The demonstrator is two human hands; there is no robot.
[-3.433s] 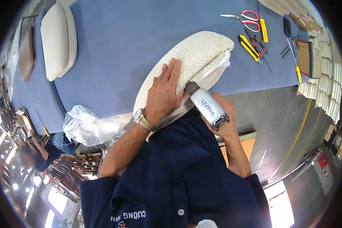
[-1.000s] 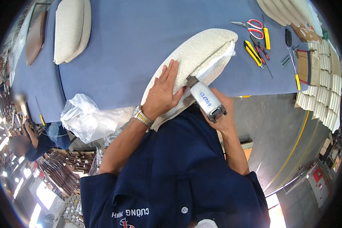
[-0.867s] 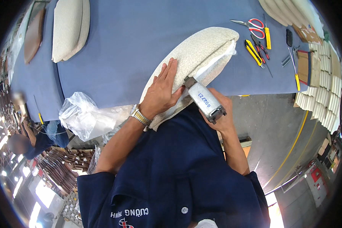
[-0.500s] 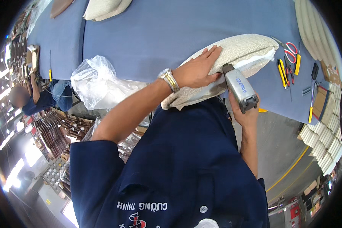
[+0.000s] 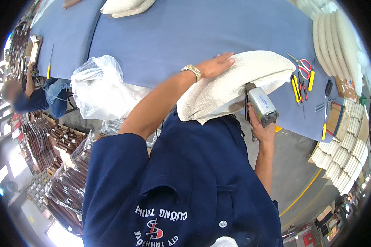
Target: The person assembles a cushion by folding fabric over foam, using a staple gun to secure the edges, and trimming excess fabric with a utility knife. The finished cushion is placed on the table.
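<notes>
Right grip (image 5: pixel 261 129): closed round the silver power tool (image 5: pixel 262 108); the tool's dark nose is at the cushion's near right side, contact unclear. Your left grip (image 5: pixel 216 66) lies fingers extended, pinching nothing, on the cushion's far left edge. Just changed: that hand has shifted off the seam beside the nose. Likely meaning: fingers safer, but the seam is less firmly pinned. You have the cream cushion (image 5: pixel 235 84) at the near edge of the tabletop (image 5: pixel 185 33). Right of it, red-handled scissors (image 5: pixel 304 71) and yellow cutter (image 5: pixel 295 88); far right, stacked cushions (image 5: pixel 334 45); left, clear plastic bag (image 5: pixel 101 90).
</notes>
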